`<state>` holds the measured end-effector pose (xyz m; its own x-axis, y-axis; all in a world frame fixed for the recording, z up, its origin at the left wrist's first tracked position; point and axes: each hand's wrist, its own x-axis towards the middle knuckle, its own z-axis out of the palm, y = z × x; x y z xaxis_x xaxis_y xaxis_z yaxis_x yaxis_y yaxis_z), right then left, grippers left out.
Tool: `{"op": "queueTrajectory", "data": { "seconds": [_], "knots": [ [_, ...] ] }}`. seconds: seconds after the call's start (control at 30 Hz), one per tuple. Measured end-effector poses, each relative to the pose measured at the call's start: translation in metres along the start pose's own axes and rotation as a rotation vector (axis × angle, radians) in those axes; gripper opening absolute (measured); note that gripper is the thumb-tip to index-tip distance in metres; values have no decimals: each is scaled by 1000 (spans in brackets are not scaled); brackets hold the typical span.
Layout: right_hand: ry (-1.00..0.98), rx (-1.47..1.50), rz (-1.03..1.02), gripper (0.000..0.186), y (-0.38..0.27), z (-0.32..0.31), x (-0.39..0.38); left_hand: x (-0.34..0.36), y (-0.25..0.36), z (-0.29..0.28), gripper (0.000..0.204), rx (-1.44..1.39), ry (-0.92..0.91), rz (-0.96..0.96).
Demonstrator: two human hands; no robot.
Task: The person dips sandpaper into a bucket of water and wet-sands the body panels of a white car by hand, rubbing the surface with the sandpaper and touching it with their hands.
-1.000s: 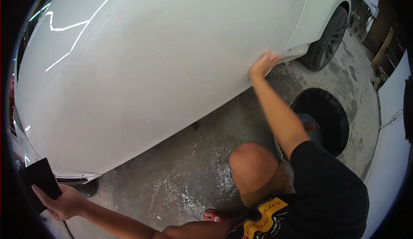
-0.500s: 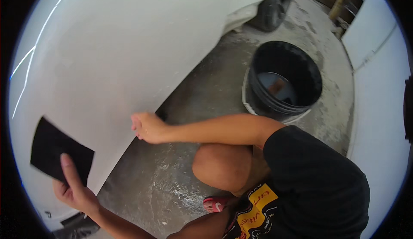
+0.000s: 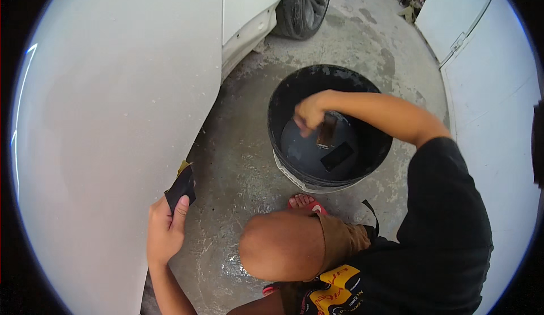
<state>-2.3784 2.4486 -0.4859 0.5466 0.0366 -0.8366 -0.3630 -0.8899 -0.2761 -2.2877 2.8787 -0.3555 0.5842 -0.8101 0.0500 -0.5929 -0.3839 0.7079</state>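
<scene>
My left hand pinches a bent sheet of black sandpaper with a yellowish side showing at its top. It is by the lower edge of a white car panel, at the left. To the right, my right hand reaches into a black bucket, its fingers pointing down and smeared by motion. Whether those fingers hold anything is hidden. Cloudy water lies in the bucket, with a brown block and a black rectangular piece in it.
A car wheel stands beyond the panel, past the bucket. On the right runs a white wall or door with a latch. The concrete floor is wet between the panel and my bent knee.
My right hand has gone from the panel's lower edge into the bucket. My left hand has moved right, and the sandpaper, spread flat before, is now bent. The view has shifted.
</scene>
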Motion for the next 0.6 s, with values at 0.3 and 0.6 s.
{"op": "queueTrajectory", "data": {
  "seconds": [0.3,0.6],
  "knots": [
    [-426,-705,-289,75,17,72,12,97,89,62,32,-488,-284,-126],
    [103,-410,-115,89,61,-29,-24,235,103,305,43,1013,-1227,303]
  ]
}}
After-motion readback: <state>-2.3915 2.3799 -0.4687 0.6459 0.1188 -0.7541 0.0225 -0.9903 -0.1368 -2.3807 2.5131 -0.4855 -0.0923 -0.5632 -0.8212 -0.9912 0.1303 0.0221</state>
